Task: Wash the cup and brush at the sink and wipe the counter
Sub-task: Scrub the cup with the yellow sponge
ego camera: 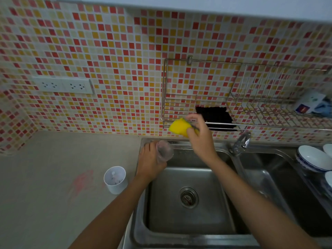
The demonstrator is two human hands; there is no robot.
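My left hand [150, 161] grips a clear plastic cup [164, 150], tilted on its side over the back left corner of the left sink basin [188, 225]. Higher up, in front of the wire rack, my right hand [199, 136] holds a yellow sponge [178, 127] with a green scouring face. A white cup [115, 179] with a small brush-like item inside stands on the grey counter [53, 186] just left of the sink. Pink stains [81, 180] mark the counter beside that white cup.
A wall-mounted wire rack [215, 97] holds a black pad [214, 115] and a packet [310, 103] at right. The faucet [240, 142] stands between the two basins. White and blue bowls [313, 159] are stacked at the right basin. A power socket strip [62, 85] is on the tiled wall.
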